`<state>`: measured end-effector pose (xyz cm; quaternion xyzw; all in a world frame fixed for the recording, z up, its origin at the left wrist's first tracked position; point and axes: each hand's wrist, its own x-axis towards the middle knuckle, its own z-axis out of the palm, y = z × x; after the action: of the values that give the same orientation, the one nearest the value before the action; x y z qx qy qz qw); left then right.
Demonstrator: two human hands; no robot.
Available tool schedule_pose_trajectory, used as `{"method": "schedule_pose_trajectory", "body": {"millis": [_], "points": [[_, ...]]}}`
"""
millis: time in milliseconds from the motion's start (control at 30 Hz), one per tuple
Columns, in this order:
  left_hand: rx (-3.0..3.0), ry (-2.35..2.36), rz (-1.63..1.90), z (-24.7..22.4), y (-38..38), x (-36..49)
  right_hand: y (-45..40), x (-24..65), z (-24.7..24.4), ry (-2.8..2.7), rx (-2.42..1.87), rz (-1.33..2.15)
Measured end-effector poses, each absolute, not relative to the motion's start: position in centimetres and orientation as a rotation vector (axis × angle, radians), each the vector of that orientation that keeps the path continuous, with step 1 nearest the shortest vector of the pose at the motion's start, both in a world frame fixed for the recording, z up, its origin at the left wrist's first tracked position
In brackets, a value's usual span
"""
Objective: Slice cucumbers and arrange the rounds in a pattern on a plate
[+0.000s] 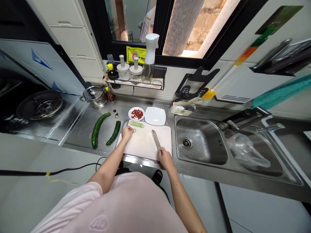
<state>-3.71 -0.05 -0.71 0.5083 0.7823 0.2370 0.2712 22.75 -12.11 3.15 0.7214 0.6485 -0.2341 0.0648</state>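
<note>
A person is standing at a stainless steel counter (80,131), working over a white cutting board (145,145). A neat row of pale green cucumber slices (136,125) is lying along the board's far edge, with one more slice (134,130) sitting just beside the left hand (127,132). That hand is curled narrowly, its fingertips (131,129) pressing down near the slices, though the fingers are hiding whether anything is held beneath them. The right hand (166,158) is closed firmly around the handle of a kitchen knife (156,140), whose blade is pointing away over the bare middle of the board, clear of the slices. Two dark green, bumpy cucumbers (99,129) are lying on the steel to the left of the board, the shorter one nearer it. Just beyond the board, a small round plate of chopped red chili (136,114) is sitting beside an empty-looking square white plate (155,116), while a steel pot (94,97) is standing farther left
</note>
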Motion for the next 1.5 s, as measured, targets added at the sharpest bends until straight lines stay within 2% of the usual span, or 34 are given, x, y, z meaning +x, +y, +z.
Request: {"method": "schedule_pose_trajectory", "body": {"millis": [567,1233,1500], "points": [[1.384,2.317,0.590,-0.9,0.8,-5.1,-11.7,22.7,2.8,1.949,2.184,-0.730],[1.456,2.295,0.537,-0.5,0.7,-5.1,-11.7,22.9,2.3,1.951,2.195,-0.748],[1.658,2.188,0.705,0.4,0.2,-1.9,-11.5,22.7,2.5,1.931,2.194,-0.753]]}}
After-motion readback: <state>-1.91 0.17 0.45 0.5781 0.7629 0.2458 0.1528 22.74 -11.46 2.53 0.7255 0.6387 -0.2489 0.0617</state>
